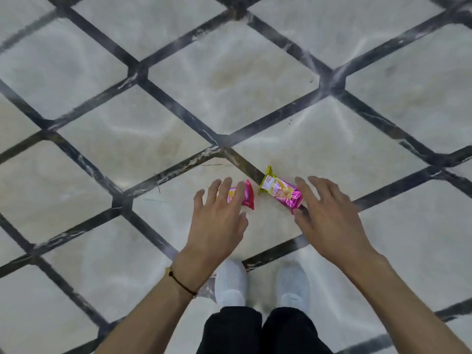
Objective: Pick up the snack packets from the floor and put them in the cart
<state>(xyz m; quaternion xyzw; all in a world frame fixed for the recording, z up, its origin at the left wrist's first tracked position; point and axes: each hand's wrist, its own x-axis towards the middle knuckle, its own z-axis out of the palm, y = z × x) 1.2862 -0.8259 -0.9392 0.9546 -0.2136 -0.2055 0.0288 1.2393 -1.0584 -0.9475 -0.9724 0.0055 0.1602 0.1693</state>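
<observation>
Left grip (217, 218) and right grip (329, 221) hover spread, holding nothing, over the floor (127, 139). Ahead of the white shoes (231, 279) lie the red packet (247, 196) and yellow-ended packet (281, 192): light, crinkly, slippery, best pinched mid-body, I'd guess.

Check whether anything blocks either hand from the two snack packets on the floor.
Nothing visible does. The left hand is spread open directly over the red packet, and the right hand over the pink packet, with only bare floor around them. The cart is out of view, so that path cannot be judged.
</observation>
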